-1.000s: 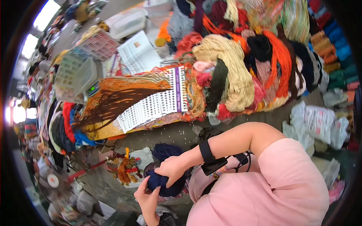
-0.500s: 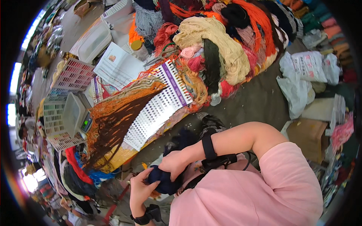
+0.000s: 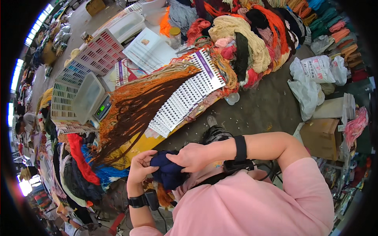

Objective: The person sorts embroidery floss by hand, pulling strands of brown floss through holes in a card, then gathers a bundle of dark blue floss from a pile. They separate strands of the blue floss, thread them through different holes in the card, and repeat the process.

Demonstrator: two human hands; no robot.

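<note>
A bundle of navy blue yarn (image 3: pixel 168 170) is held between my two hands, low in front of my body. My left hand (image 3: pixel 140 165) grips its left side, thumb and fingers pressed into the strands. From the right, my right hand (image 3: pixel 191 157) pinches the top of the same bundle. Just beyond them, on the table, lie long brown and orange threads (image 3: pixel 145 98), partly over a punched white thread card (image 3: pixel 177 104) with a purple strip. Part of the yarn is hidden behind my fingers.
A digital scale (image 3: pixel 103 107) bears a clear plastic tub (image 3: pixel 88 94). Colour charts (image 3: pixel 65 100) stand behind it. Cream yarn (image 3: pixel 240 37) heaps up at the table's far end. White plastic bags (image 3: pixel 311 78) and a cardboard box (image 3: pixel 321 137) sit at right. Red yarn (image 3: pixel 82 157) hangs at left.
The view has shifted, so the table appears further right. My hands have spread slightly apart with the navy yarn between them, and more of the bundle shows.
</note>
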